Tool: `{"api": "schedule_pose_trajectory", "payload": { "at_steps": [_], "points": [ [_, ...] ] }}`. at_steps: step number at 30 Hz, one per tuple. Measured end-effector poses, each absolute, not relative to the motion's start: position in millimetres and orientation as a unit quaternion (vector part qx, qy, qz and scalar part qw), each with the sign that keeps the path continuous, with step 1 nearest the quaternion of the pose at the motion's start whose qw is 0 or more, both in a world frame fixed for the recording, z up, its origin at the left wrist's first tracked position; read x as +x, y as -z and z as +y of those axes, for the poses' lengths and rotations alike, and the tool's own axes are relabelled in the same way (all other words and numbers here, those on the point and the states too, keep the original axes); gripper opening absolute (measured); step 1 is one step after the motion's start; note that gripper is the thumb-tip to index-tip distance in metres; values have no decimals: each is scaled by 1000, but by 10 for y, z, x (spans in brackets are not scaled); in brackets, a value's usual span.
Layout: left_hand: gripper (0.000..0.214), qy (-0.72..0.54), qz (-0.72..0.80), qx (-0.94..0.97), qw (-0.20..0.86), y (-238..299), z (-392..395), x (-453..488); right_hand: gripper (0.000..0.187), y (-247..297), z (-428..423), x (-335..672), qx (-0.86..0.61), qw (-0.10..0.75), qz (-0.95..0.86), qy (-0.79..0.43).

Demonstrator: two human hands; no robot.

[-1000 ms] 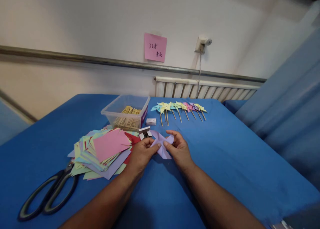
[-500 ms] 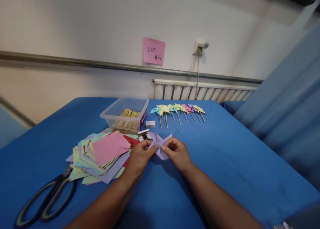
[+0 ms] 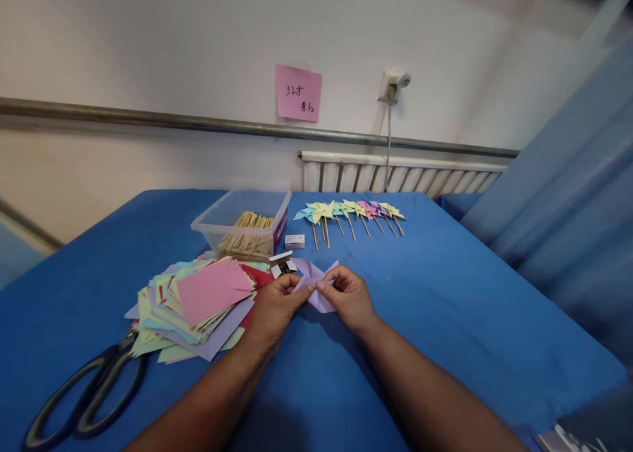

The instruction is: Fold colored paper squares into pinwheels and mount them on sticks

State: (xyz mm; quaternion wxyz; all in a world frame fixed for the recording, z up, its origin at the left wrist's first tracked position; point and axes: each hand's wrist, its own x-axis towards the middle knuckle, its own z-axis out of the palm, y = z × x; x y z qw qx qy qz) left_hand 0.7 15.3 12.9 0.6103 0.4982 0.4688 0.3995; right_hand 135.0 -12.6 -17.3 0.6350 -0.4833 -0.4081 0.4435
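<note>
A purple paper pinwheel [image 3: 321, 300] with folded blades is held above the blue table, its centre between my two thumbs. My left hand [image 3: 281, 302] pinches its left side, thumb near the middle. On the other side my right hand [image 3: 350, 297] is closed on the paper, its thumb pressing by the centre. Just behind my left hand stands a small open box [image 3: 281, 267] with dark little pieces inside. A stack of coloured paper sheets [image 3: 210, 290] lies left of my left hand.
Scissors [image 3: 86, 396] lie at the front left, blades hidden under the paper. A clear plastic tub [image 3: 237, 231] holds wooden sticks, with a small closed box [image 3: 295, 241] beside it. Several finished pinwheels [image 3: 351, 209] on sticks lie along the back of the blue table [image 3: 445, 294].
The view has shifted slightly. Both hands keep hold of the purple pinwheel, with the right thumb a little nearer its centre.
</note>
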Motion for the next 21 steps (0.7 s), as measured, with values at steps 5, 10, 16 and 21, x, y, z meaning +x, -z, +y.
{"api": "schedule_pose_trajectory", "payload": {
  "at_steps": [5, 10, 16, 21],
  "points": [
    [26, -397, 452, 501, 623, -118, 155, 4, 28, 183, -123, 1345, -494, 633, -407, -436],
    [28, -395, 458, 499, 620, -122, 148, -1, 27, 165, -140, 1345, -490, 640, -412, -424],
    [26, -402, 435, 483, 645, -116, 140, -5, 27, 53, -190, 1371, -434, 661, -392, -469],
    [27, -393, 447, 499, 630, -103, 144, -2, 38, 44, -182, 1382, -425, 678, -359, -480]
  ]
}}
